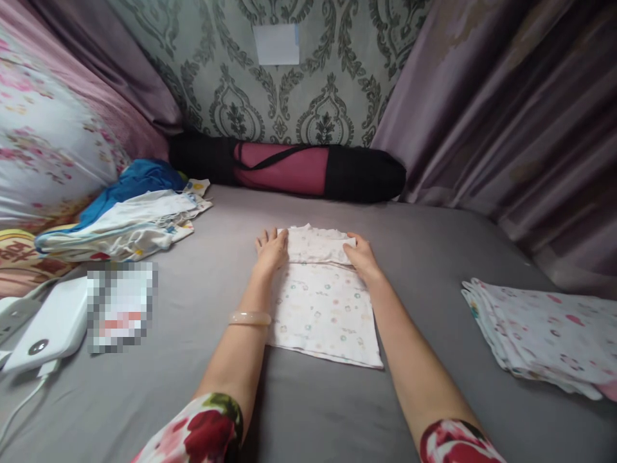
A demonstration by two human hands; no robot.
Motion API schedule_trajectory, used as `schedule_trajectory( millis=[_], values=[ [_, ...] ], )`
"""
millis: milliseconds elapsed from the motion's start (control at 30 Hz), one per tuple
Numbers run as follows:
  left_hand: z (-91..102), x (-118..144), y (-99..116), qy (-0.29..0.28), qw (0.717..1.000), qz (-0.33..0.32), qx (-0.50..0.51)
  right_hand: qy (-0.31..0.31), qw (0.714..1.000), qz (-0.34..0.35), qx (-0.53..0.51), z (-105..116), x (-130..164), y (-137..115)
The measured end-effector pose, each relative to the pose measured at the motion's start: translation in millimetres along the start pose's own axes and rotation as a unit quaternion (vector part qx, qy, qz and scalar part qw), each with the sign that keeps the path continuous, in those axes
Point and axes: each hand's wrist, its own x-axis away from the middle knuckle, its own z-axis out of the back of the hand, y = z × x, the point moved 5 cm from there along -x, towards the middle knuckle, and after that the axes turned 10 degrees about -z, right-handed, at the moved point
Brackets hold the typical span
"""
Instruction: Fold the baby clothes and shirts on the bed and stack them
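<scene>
A small white printed garment (328,308) lies flat on the grey bed sheet, its far end folded over into a band. At the far left corner, my left hand (272,249) rests with fingers spread, its inner side on the garment's edge. My right hand (361,256) is closed on the folded band's right side, thumb on top and the other fingers mostly hidden beneath. The near part of the garment lies smooth between my forearms.
A folded stack of printed clothes (549,334) sits at right. Rumpled clothes (130,212), a white power bank (53,321) with a cable (24,405), and a blurred packet (123,308) are at left. A long black-and-maroon bag (284,168) lies along the wall.
</scene>
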Motion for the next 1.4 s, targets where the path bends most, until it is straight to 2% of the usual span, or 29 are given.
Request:
schedule_trajectory(
  millis=[100, 233, 367, 467, 533, 633, 700, 767, 833, 933, 1167, 1333, 1400],
  values=[
    [0.0, -1, -3, 0.017, 1.0, -0.003, -0.005, 0.052, 0.993, 0.02, 0.107, 5, -3, 2],
    [1.4, -1, -4, 0.034, 0.999, -0.006, -0.004, 0.071, 0.971, 0.048, 0.224, 10, 6, -8],
    [2.9, 1, -6, 0.03, 1.0, -0.004, -0.005, 0.079, 0.936, 0.082, 0.333, 11, 24, -16],
    [13.8, 5, 0, 0.035, 0.999, 0.0, -0.013, 0.107, 0.909, 0.103, 0.39, 9, 35, -20],
    [25.5, 8, 14, 0.047, 0.999, -0.013, -0.023, 0.104, 0.899, 0.138, 0.402, 0, 40, -23],
    [36.6, 13, 48, 0.054, 0.995, -0.074, -0.033, 0.039, 0.878, 0.214, 0.425, -26, 47, -28],
    [32.8, 15, 70, 0.038, 0.992, -0.119, -0.035, -0.002, 0.857, 0.248, 0.453, -42, 55, -29],
    [21.5, 17, 84, 0.013, 0.988, -0.148, -0.04, -0.024, 0.842, 0.252, 0.476, -52, 61, -28],
    [8.7, 18, 88, -0.006, 0.987, -0.157, -0.045, -0.044, 0.836, 0.239, 0.493, -56, 65, -26],
    [-3.5, 20, 82, -0.017, 0.987, -0.15, -0.045, -0.069, 0.834, 0.22, 0.502, -57, 67, -23],
    [-7.9, 18, 74, -0.02, 0.988, -0.145, -0.043, -0.075, 0.835, 0.207, 0.505, -57, 63, -23],
    [-5.5, 14, 66, 0.021, 0.991, -0.119, -0.051, -0.019, 0.837, 0.215, 0.503, -51, 63, -21],
    [-4.8, 13, 62, 0.02, 0.994, -0.099, -0.051, 0.003, 0.84, 0.206, 0.502, -49, 60, -17]
  ],
)
